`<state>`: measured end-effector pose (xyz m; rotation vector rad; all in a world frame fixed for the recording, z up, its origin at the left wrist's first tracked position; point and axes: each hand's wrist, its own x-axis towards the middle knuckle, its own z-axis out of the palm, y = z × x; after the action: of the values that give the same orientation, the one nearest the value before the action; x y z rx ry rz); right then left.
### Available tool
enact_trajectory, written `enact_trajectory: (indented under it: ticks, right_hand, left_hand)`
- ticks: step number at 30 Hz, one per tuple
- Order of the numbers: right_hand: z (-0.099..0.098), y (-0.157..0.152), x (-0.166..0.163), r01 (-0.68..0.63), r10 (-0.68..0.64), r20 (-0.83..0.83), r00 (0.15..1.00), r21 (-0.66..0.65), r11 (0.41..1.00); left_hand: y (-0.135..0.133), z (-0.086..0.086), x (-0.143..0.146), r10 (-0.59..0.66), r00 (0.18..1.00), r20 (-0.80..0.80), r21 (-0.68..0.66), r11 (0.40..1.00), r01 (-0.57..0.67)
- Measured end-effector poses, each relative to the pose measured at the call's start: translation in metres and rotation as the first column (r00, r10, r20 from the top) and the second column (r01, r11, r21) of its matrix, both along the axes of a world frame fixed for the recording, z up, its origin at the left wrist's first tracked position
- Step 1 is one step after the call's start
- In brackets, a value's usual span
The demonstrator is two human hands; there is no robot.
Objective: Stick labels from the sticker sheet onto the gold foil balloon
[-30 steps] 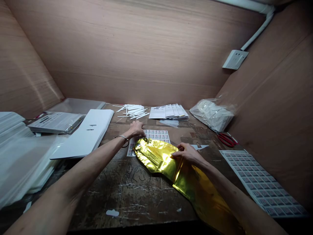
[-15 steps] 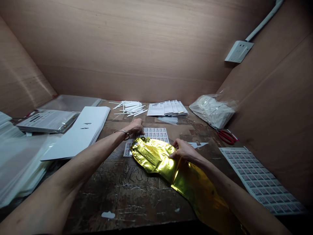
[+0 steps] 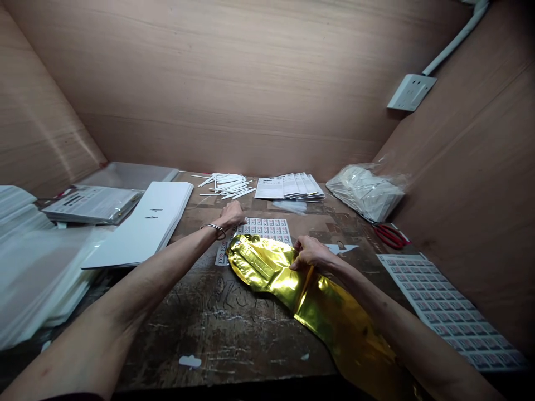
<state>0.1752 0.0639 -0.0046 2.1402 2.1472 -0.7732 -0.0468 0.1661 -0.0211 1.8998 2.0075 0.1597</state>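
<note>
A shiny gold foil balloon (image 3: 267, 264), flat and uninflated, stretches from the middle of the table down past its front edge at the right. My right hand (image 3: 311, 253) grips its upper edge between thumb and fingers. Under the balloon's far end lies a sheet of small printed stickers (image 3: 267, 227), partly covered by the foil. At the upper left corner of that sheet is my left hand (image 3: 233, 213), a bracelet on its wrist. Its fingers are curled and pressed together; what they pinch, if anything, is hidden.
White sticks (image 3: 228, 185) and printed cards (image 3: 288, 186) lie at the back. On the left are white cards (image 3: 142, 228), a wrapped packet (image 3: 94, 203) and plastic sleeves (image 3: 37, 284). On the right are a plastic bag (image 3: 365, 186), red-handled scissors (image 3: 388, 236) and a larger sticker sheet (image 3: 451, 312).
The view has shifted slightly, so most things sit a little further right. My left hand stays at the sticker sheet's corner, and my right hand keeps its grip on the foil balloon.
</note>
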Motion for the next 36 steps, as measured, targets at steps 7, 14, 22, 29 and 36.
enact_trajectory:
  ticks: [7, 14, 22, 29, 36]
  right_hand:
    - [0.004, 0.005, -0.003, -0.015, 0.013, -0.017, 1.000, -0.110, 0.994]
    - [0.006, 0.015, -0.005, -0.044, 0.044, -0.009, 0.999, -0.128, 0.991]
    - [0.002, 0.050, -0.016, -0.063, 0.045, -0.119, 0.992, -0.150, 0.987]
    - [-0.001, 0.090, -0.034, -0.090, 0.056, -0.181, 0.982, -0.183, 0.979]
    - [-0.006, 0.103, -0.034, -0.176, 0.133, -0.212, 0.968, -0.204, 0.963]
  left_hand:
    - [-0.008, -0.001, 0.000, 0.055, 0.991, 0.126, 0.067, 0.996, -0.064]
    - [-0.005, -0.007, -0.008, 0.071, 0.985, 0.158, 0.099, 0.991, -0.088]
    - [0.009, -0.005, -0.021, 0.092, 0.984, 0.155, 0.104, 0.989, -0.109]
    - [0.034, -0.002, -0.038, 0.116, 0.981, 0.156, 0.085, 0.988, -0.130]
    - [0.008, 0.017, -0.041, 0.083, 0.994, 0.075, 0.318, 0.942, -0.102]
